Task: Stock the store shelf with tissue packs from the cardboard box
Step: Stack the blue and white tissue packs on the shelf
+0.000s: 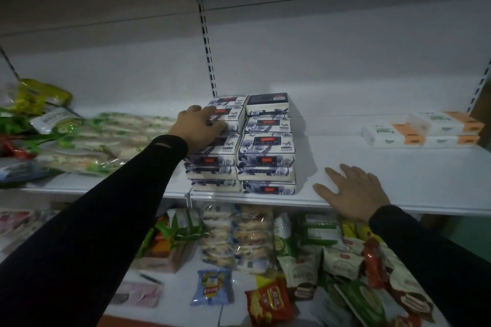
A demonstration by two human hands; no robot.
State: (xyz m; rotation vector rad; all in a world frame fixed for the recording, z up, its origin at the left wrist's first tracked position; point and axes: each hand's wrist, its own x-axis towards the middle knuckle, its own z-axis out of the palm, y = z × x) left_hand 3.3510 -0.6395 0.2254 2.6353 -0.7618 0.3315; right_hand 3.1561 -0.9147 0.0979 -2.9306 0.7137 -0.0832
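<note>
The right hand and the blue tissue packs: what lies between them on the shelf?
Nothing: in the head view, only bare white shelf separates the right hand from the blue tissue packs.

Dim store aisle right in front of you.
You're facing a white back panel (332, 66) with a slotted upright (208, 56) running down it; snack bags (268, 249) crowd the lower shelf (172, 308), light low and bluish.

Tissue packs (266, 144) stacked on shelf (372, 167)
</note>
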